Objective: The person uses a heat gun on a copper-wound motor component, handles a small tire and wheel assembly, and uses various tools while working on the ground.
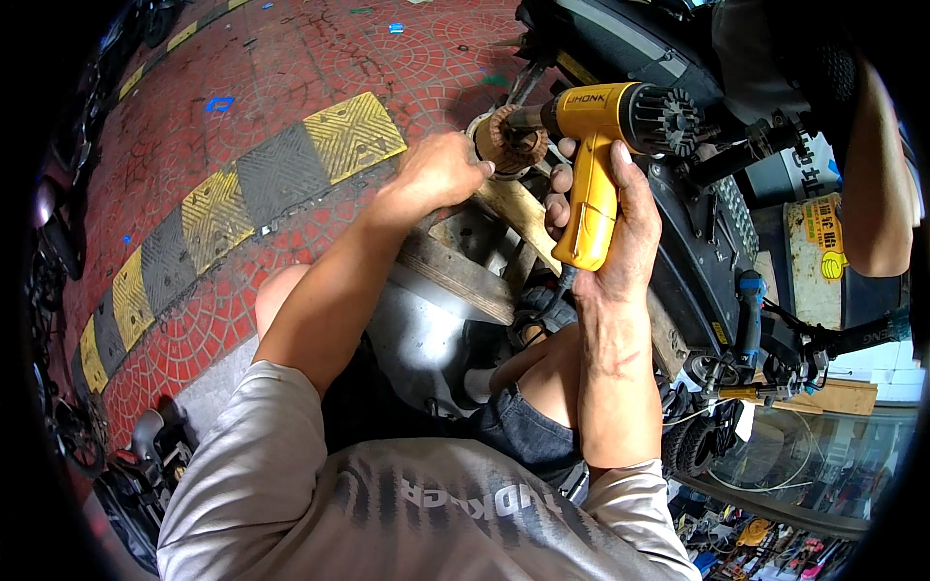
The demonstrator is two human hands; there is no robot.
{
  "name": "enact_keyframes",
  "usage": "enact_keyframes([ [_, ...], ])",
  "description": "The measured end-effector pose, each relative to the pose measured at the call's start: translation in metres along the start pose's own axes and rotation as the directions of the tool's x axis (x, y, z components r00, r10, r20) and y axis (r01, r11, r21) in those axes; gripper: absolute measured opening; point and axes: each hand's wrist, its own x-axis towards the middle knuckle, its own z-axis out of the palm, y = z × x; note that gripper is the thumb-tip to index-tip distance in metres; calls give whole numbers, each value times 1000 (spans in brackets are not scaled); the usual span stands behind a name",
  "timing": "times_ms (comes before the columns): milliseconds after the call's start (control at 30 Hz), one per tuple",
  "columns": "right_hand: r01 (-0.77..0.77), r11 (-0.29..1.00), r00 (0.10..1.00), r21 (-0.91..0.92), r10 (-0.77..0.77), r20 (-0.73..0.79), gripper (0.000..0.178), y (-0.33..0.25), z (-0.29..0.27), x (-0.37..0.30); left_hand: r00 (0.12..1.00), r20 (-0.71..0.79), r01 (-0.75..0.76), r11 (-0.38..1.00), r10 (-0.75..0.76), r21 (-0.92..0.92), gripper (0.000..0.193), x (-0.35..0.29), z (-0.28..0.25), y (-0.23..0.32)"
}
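Observation:
A yellow heat gun (pixel 596 189) with a black finned rear is gripped by its handle in my right hand (pixel 630 218). Its metal nozzle points left at a motor armature (pixel 511 143) with copper-brown windings. My left hand (pixel 438 172) is closed at the armature's left side; the fingertips and the exact grip are partly hidden. Just below the armature lies a pale wooden strip (pixel 523 221). Under that is a worn, curved wooden board (pixel 455 276) on a grey metal body (pixel 412 334) between my legs.
A yellow-and-black speed bump (pixel 218 225) crosses the red patterned paving (pixel 252 63) at left. Dark scooter-like bodywork (pixel 693 257) stands close on my right, with another person's arm (pixel 877 184) beyond. A blue-and-black power tool (pixel 750 315) and a glass-topped case (pixel 814 460) are farther right.

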Motion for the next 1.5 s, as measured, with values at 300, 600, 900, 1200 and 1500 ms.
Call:
enact_keyframes([
  [300,17,1000,1000,5,-17,-4,42,0,-3,-1,1000,-5,-14,1000,14,4,44,1,6,-3],
  [600,-8,1000,1000,1,8,-6,43,-3,-9,-6,1000,11,-6,1000,6,11,47,2,9,-3],
  [900,0,1000,1000,19,0,-9,44,-5,-8,-7,1000,21,-19,1000,19,16,48,3,12,-3],
  [1200,-28,999,999,16,28,15,44,-7,-11,-7,999,-12,-32,999,32,8,43,5,12,-6],
  [1500,-31,997,999,70,29,23,43,-7,-11,-8,992,-129,7,997,3,74,40,18,15,-10],
])
